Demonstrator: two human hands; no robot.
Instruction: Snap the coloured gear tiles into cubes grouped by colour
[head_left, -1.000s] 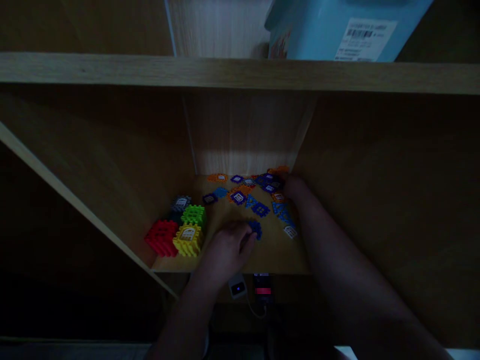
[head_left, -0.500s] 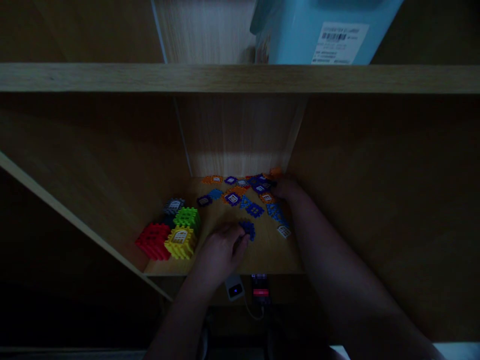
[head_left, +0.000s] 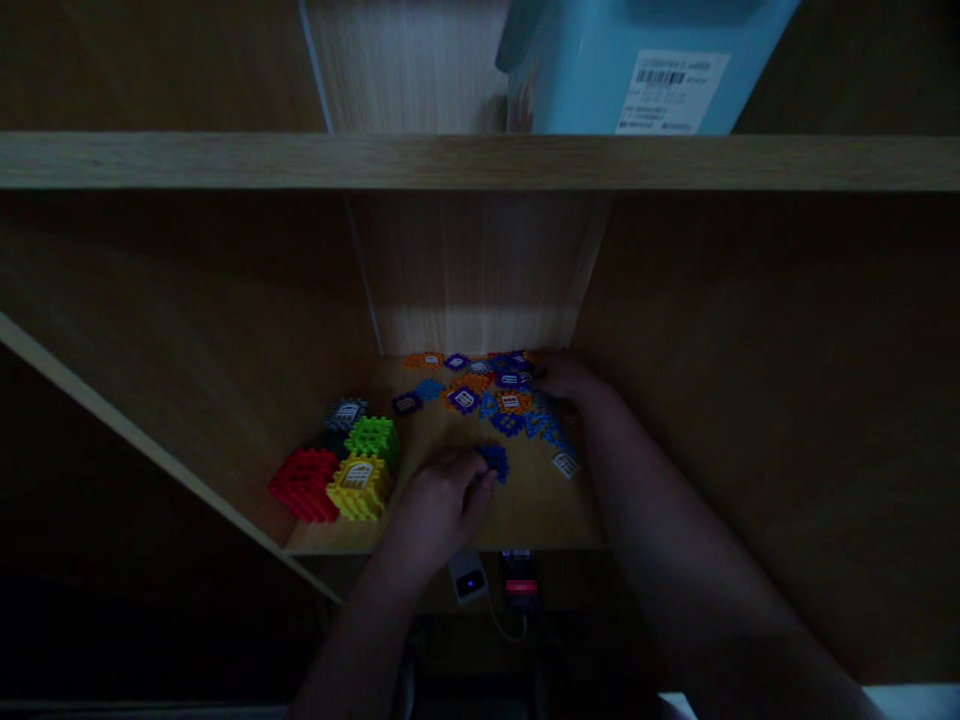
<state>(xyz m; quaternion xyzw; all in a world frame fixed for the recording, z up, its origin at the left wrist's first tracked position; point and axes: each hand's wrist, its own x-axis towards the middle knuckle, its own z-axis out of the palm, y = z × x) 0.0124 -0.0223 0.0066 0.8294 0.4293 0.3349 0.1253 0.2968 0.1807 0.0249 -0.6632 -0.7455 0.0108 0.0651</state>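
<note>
My left hand (head_left: 444, 497) is closed over the front of the shelf, its thumb and fingers pinching dark blue interlocking tiles (head_left: 493, 461). My right hand (head_left: 564, 378) reaches to the back right corner and touches the loose interlocking tiles (head_left: 513, 379) there; dim light hides how its fingers are set. Around it lie more flat notched tiles in purple, orange and light blue, several with white window shapes, such as an orange tile (head_left: 513, 402) and a purple tile (head_left: 464, 399). A grey-white window piece (head_left: 565, 464) lies beside my right forearm.
At the shelf's left stand stacked tiles: a red stack (head_left: 306, 485), a yellow stack (head_left: 360, 487), a green stack (head_left: 372, 437) and a grey one (head_left: 346, 413). A light blue bin (head_left: 577, 80) sits on the upper shelf (head_left: 420, 160). Below the front edge are a phone (head_left: 520, 580) and a small white device (head_left: 469, 577).
My right hand has shifted slightly left, and the tiles near it, including the orange window tile, have slid left. My left hand keeps its hold on the blue tiles.
</note>
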